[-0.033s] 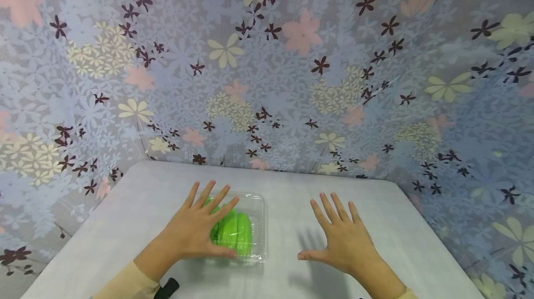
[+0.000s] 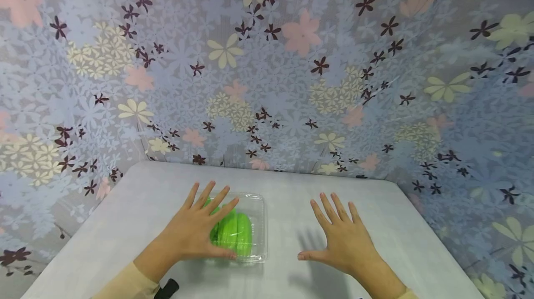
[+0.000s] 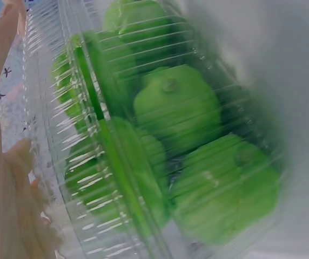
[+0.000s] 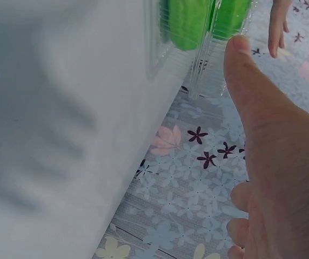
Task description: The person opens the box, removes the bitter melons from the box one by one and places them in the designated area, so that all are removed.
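A clear ribbed plastic box (image 2: 259, 229) stands on the white table, left of the middle in the head view. Inside it are several bright green, lobed vegetables (image 2: 244, 234), each rounded end showing a stem scar in the left wrist view (image 3: 179, 108). My left hand (image 2: 193, 232) hovers over the box's left part with fingers spread, hiding some of the contents; it holds nothing. To the right of the box, my right hand (image 2: 344, 241) is held above the table, palm down, fingers spread and nothing in it. Its shadow falls on the table beneath.
The white table (image 2: 288, 187) has rounded far corners. Flower-patterned cloth (image 2: 267, 72) rises behind it and along both sides. A small black object (image 2: 168, 288) shows by the left sleeve at the bottom.
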A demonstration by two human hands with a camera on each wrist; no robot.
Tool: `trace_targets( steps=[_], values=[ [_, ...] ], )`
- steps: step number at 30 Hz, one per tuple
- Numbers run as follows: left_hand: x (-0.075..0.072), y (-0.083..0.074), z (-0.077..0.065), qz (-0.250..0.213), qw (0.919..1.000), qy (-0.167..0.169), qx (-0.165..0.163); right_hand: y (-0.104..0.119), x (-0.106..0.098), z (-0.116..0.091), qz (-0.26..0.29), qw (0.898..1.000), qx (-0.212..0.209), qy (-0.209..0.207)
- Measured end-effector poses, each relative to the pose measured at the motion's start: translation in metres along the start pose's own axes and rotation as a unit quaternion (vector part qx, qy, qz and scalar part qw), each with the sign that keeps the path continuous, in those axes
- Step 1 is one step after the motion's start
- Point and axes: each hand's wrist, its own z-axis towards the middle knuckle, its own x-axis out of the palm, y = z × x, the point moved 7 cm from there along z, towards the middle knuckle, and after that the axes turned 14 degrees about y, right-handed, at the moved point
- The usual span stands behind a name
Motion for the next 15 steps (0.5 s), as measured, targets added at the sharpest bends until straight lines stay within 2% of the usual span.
trace_targets(
  steps=[8,15],
  values=[
    [0.003,0.001,-0.004,-0.027,0.9996,0.006,0.005,0.004,0.002,0.002,0.010,1.000,-0.003,0.008],
    [0.005,0.014,-0.014,-0.053,0.9984,-0.002,-0.021,0.006,0.001,0.004,0.033,0.999,-0.004,0.004]
  ],
)
